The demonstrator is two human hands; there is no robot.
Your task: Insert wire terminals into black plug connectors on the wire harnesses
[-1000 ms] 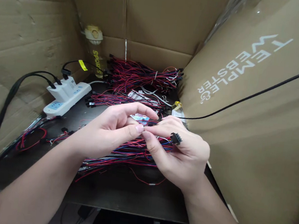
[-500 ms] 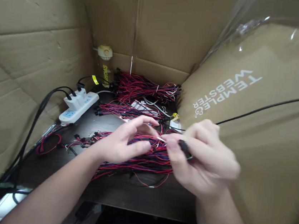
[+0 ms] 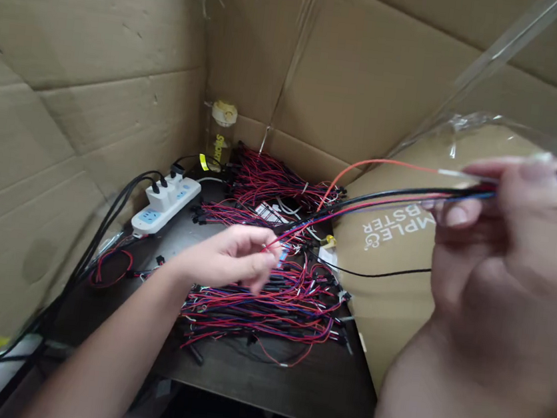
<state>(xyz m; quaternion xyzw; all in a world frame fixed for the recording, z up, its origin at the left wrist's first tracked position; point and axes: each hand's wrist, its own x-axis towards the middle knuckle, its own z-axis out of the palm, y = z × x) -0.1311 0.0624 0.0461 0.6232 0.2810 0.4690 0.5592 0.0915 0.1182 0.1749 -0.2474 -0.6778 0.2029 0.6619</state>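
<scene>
A wire harness (image 3: pixel 365 199) of black, red and blue wires stretches between my two hands, above the table. My right hand (image 3: pixel 517 229), raised at the right, is closed around its far end, where a dark part sticks out past the fingers. One orange-red wire (image 3: pixel 364 162) with a white sleeve arches apart from the rest. My left hand (image 3: pixel 237 258) pinches the harness near the middle of the view; its fingertips are slightly blurred. Below it lies a pile of similar harnesses (image 3: pixel 266 315), with black connectors at their ends.
Two more bundles of harnesses (image 3: pixel 276 178) lie farther back. A white power strip (image 3: pixel 166 203) with plugs and black cables stands at the left, a clear bottle (image 3: pixel 221 135) with a yellowish lid in the back corner. Cardboard walls (image 3: pixel 375 66) surround the dark table (image 3: pixel 288 391).
My right hand has moved right and up, and the harness now spans between my hands. My left hand has gone from loosely curved to closed on the wires. The view has tilted.
</scene>
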